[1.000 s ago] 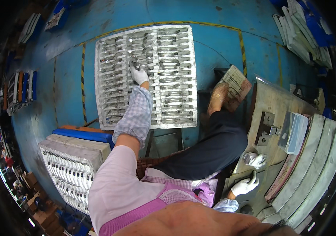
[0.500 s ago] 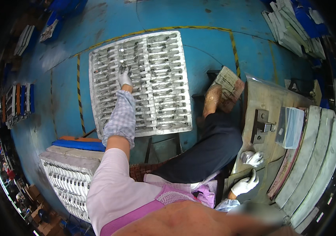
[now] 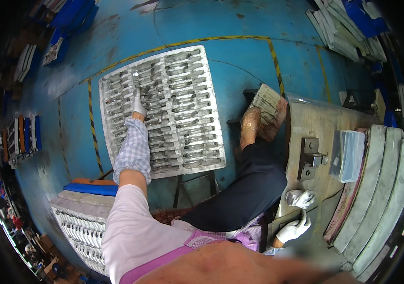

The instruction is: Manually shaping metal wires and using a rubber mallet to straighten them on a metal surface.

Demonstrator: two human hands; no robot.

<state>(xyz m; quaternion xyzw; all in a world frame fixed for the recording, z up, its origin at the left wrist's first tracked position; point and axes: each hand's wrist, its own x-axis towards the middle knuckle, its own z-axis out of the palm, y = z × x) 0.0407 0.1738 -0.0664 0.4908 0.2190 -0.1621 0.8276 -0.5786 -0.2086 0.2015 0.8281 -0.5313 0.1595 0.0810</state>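
My left hand (image 3: 138, 105), in a white glove, reaches into the left half of a pale foam tray (image 3: 199, 167). Rows of small grey metal parts (image 3: 190, 100) lie in its slots. The fingers are together at one of the metal parts; a bright spot shows just beyond the fingertips, which are hard to make out. My right hand (image 3: 292, 230), also gloved in white, rests at the near edge of a wooden bench (image 3: 292, 142). Its fingers are apart with nothing between them. A silvery-white crumpled lump (image 3: 300, 199) lies just beyond it.
A steel block fixture (image 3: 311, 158) sits on the bench beside a clear plastic bin (image 3: 348, 155). Curved grey foam boards (image 3: 377, 189) stand at right. More loaded trays (image 3: 81, 232) are stacked at lower left. My foot (image 3: 250, 124) is by a worn block (image 3: 269, 106).
The view has shifted, moving the tray left and down in the picture. My left hand has drawn slightly nearer and left over the tray; my right hand stays by the silvery-white lump.
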